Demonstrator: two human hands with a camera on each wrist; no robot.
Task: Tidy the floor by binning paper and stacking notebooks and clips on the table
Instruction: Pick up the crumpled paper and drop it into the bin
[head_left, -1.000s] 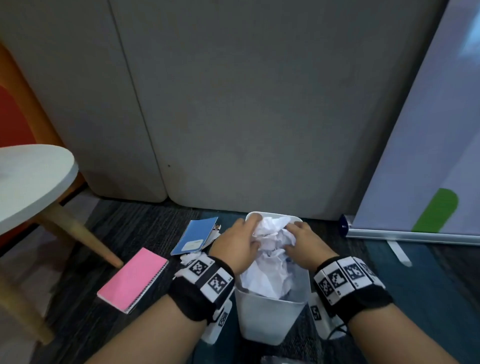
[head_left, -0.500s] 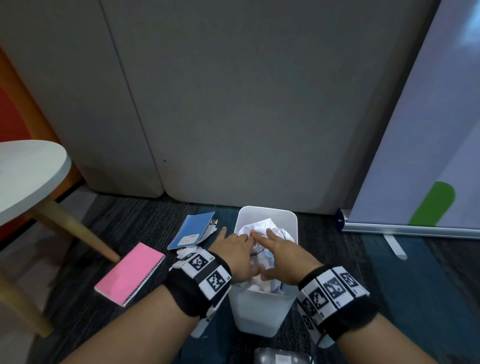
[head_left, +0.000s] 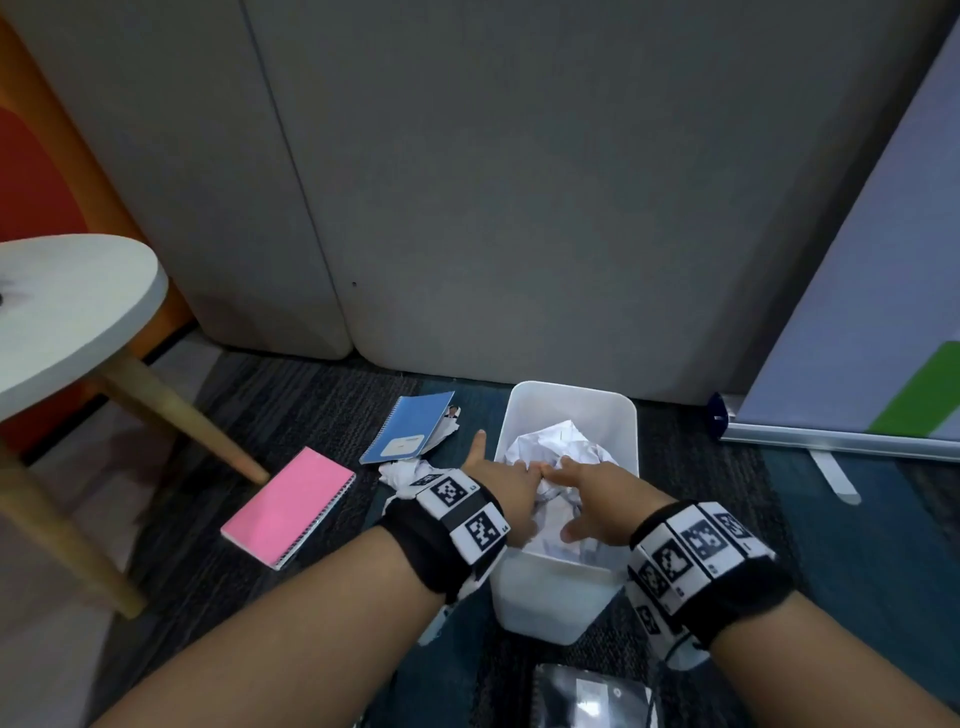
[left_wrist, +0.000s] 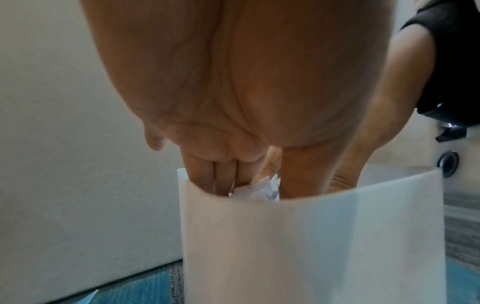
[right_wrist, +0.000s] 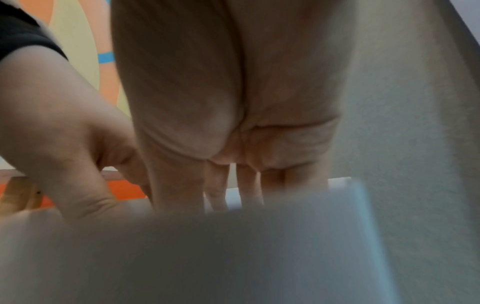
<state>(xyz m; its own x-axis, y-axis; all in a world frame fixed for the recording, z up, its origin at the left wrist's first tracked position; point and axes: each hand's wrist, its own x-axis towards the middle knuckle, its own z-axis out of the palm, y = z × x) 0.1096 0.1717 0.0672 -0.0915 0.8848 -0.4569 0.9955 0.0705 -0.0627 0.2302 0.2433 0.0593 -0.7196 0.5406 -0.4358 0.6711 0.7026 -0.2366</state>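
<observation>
I'm packing the crumpled white paper wad (head_left: 558, 452) down into the white translucent plastic bin (head_left: 621, 415) with both hands. To do it well I'd push straight down with flat fingers and keep the load centred, since the bin looks light and could tip or skid on the dark carpet (head_left: 291, 405) if I lean on the near wall. I'd stop once the wad sits below the rim.

My left hand (head_left: 511, 480) has straight fingers together, tips inside the bin touching paper; the left wrist view shows them going in behind the near wall, and one finger points out past the bin's left edge. It grasps nothing. My right hand (head_left: 592, 499) is spread, palm down, pressing on the wad, nothing held.

Not done yet: another crumpled white paper scrap (head_left: 402, 475) lies on the floor by my left wrist. The pink spiral notebook (head_left: 291, 504) and blue spiral notebook (head_left: 410, 428) lie on the carpet beside the round white table (head_left: 78, 312). A dark notebook-like thing (head_left: 589, 696) sits at the bottom edge; unclear. I can't pick out any clips for sure.
</observation>
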